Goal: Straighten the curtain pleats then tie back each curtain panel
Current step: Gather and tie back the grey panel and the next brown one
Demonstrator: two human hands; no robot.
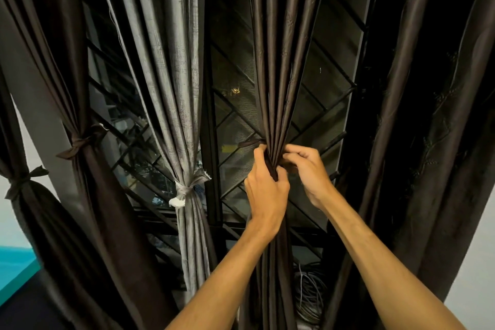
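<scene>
Two hands met on the brown curtain panel, which hung in the middle of the view in front of the window grille, its pleats drawn in to a narrow bunch. Your left hand gripped that bunch from the left with its fingers curled round the folds. Your right hand sat just beside it on the right, its curled fingers pinching the same gathered fabric, so the two hands were close together. A brown tie strip stuck out to the left just above your left fingertips; which hand held its other end could not be told. To the left hung a grey curtain, cinched with a pale tie. Beyond it were two dark panels, each knotted with a dark tie. To the right a dark curtain hung loose. Low down behind the panel lay a coil of cable.
</scene>
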